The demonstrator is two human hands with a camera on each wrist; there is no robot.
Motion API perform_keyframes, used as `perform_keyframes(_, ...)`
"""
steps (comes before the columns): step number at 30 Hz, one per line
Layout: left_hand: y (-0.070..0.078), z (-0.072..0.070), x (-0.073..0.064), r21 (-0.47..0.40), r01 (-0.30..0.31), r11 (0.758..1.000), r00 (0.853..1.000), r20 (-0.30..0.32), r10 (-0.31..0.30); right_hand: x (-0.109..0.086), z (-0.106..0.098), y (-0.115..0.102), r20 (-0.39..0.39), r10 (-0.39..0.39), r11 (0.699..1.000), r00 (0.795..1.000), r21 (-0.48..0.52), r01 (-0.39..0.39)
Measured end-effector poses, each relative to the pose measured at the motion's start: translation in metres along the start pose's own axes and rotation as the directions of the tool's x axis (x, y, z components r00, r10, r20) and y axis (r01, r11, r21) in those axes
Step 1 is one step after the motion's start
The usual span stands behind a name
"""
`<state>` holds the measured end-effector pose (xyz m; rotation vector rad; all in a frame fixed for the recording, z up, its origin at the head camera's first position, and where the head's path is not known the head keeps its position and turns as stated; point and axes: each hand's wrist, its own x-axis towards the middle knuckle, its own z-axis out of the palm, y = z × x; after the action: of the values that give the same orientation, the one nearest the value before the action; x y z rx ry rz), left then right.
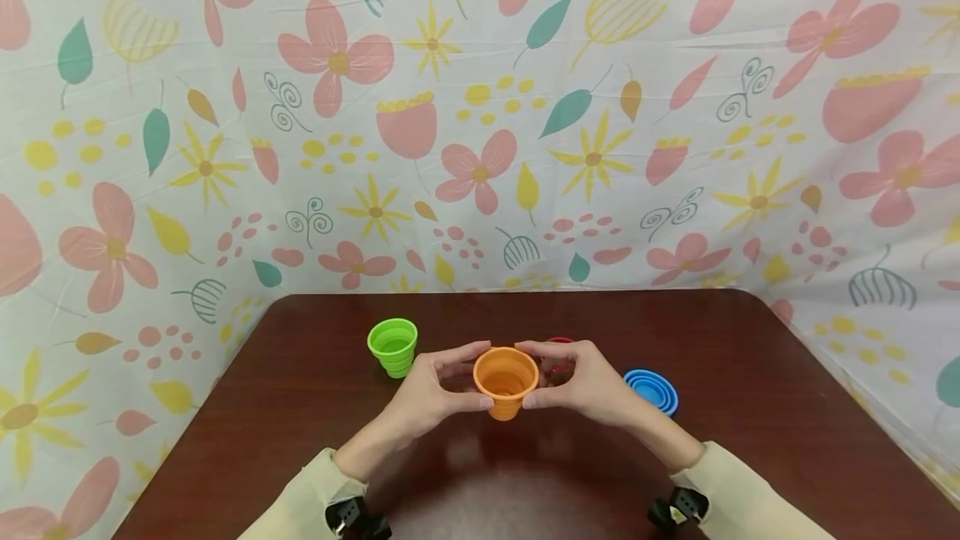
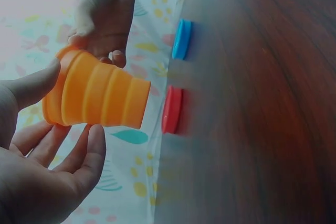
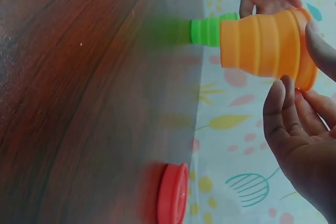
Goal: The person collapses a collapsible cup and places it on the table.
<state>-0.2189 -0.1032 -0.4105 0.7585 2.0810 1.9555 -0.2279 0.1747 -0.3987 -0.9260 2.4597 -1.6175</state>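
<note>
An orange collapsible cup [image 1: 506, 407], drawn out to its full stepped height, is held upright above the table between both hands. My left hand [image 1: 423, 397] grips its rim from the left, thumb at the near side and fingers at the far side. From the right, my right hand [image 1: 596, 386] pinches the same rim in a mirrored way. In the left wrist view the cup's ringed wall [image 2: 100, 95] shows between the two hands, its narrow base free of the fingers.
A green collapsible cup [image 1: 393, 350] stands extended at the back left of the dark wooden table [image 1: 300, 407]. A flattened blue cup [image 1: 651, 392] lies to the right. Behind the right hand, a flattened red cup [image 2: 172, 109] is mostly hidden in the head view. Flowered cloth [image 1: 480, 107] hangs behind.
</note>
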Motion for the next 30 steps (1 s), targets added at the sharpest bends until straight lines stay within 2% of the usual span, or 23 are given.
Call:
perform_keyframes(6,0.007,0.004,-0.001,-0.015,-0.022,1.0,1.0,0.013,0.023,-0.005,-0.002,-0.006,-0.02,0.0,1.0,1.0,0.017,0.0)
perform_keyframes(11,0.01,0.006,-0.003,-0.028,-0.017,0.999,1.0,0.015,0.017,-0.006,-0.003,-0.007,-0.009,0.0,0.999,1.0,0.036,0.0)
perform_keyframes(25,0.012,0.008,-0.004,-0.012,-0.026,1.0,1.0,0.017,0.026,-0.008,-0.002,-0.008,-0.036,0.053,0.998,0.998,0.044,-0.052)
perform_keyframes(30,0.011,0.008,-0.003,0.027,-0.015,1.0,1.0,-0.002,0.015,-0.008,-0.002,-0.009,-0.032,0.068,0.995,0.997,0.079,-0.065)
